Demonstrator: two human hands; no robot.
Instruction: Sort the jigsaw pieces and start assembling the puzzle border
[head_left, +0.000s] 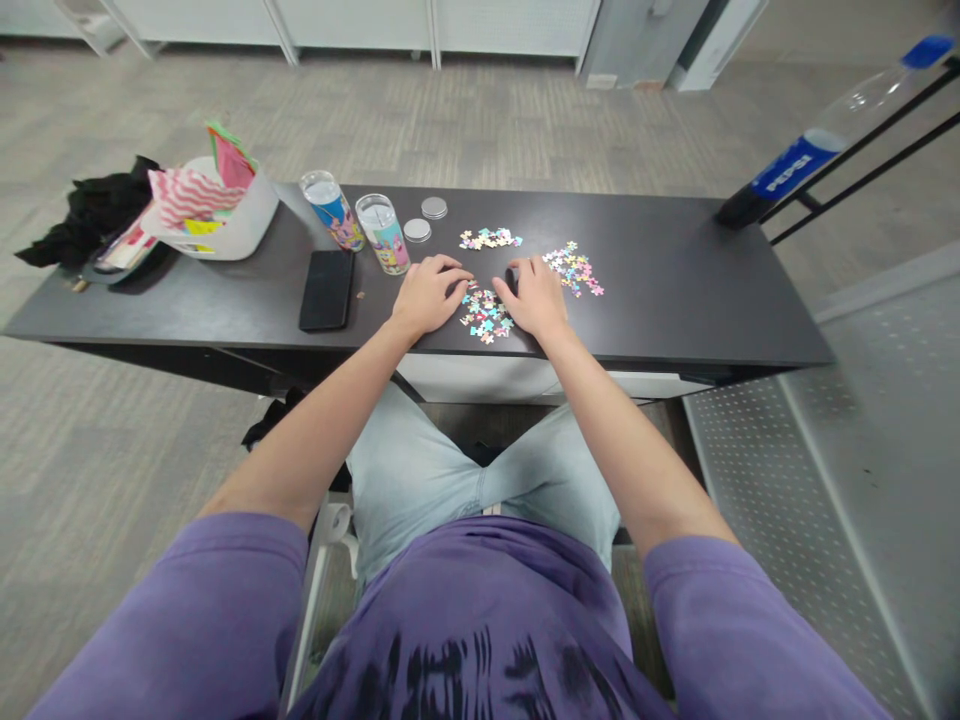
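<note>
Three groups of small jigsaw puzzle pieces lie on the dark tabletop. My left hand (430, 294) rests palm down at the left edge of the near group (487, 316), its fingers stretched toward the pieces and thumb apart. Across from it, my right hand (538, 296) curls around a small dark object (512, 278), mostly hidden by the fingers, so its kind is unclear. Just right of that hand is a pinkish group of puzzle pieces (576, 268). A third, paler group (490, 238) lies beyond both hands.
Two clear printed canisters (384, 236) stand left, beside two silver lids (418, 230). A black phone (327, 290) lies nearer. A white basket (251, 222) of colourful packets and black cloth (101, 212) sit far left. A Pepsi bottle (795, 165) leans at the right end.
</note>
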